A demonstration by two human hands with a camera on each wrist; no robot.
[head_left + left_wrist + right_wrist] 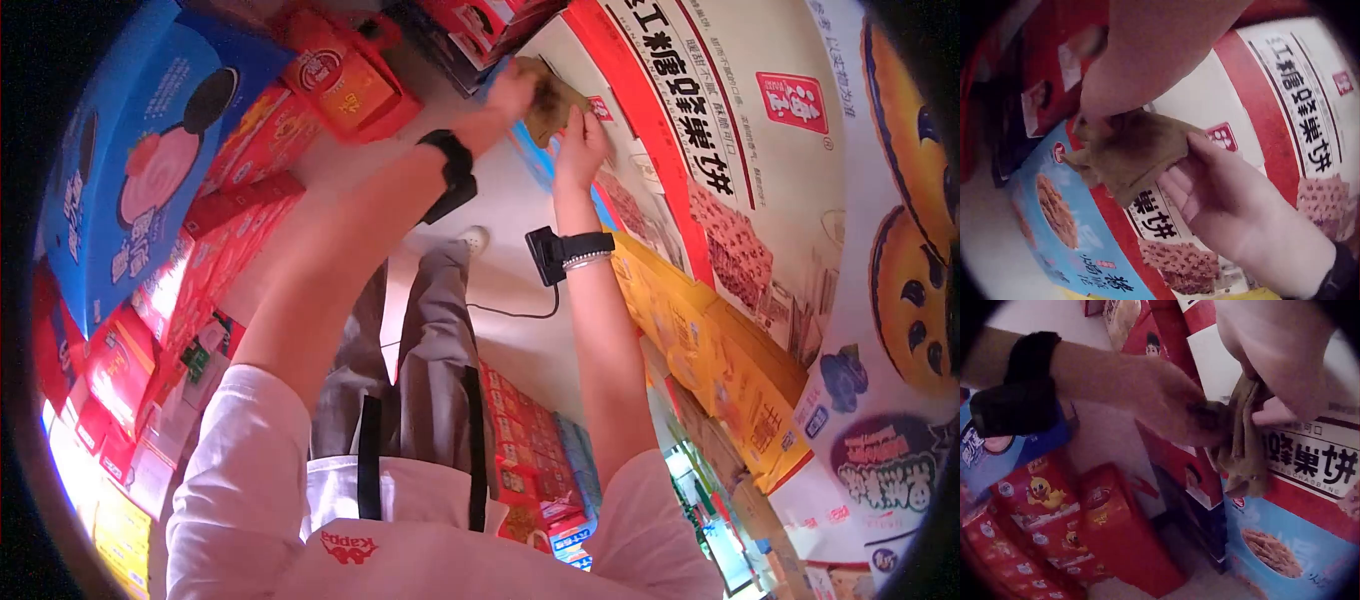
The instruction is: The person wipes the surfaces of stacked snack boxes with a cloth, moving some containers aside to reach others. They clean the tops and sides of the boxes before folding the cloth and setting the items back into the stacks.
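Observation:
A crumpled olive-brown cloth (553,105) with a darker patch hangs between my two hands, close in front of a white and red snack carton (640,120). My left hand (512,88) grips the cloth's left side, and some of its fingers are hidden. In the left wrist view my right hand (1222,194) pinches the cloth's right edge between thumb and fingers, its palm half turned up. Folds of the cloth (1244,450) hang down below the hands in the right wrist view. A blue snack box (1054,219) with a food picture stands just below the cloth.
Yellow boxes (715,350) stand by my right arm, with a large pastry-printed carton (905,250) farther right. On my left are a big blue cookie box (140,150) and stacked red boxes (1041,519). A thin cable (515,312) runs from the right wrist's camera.

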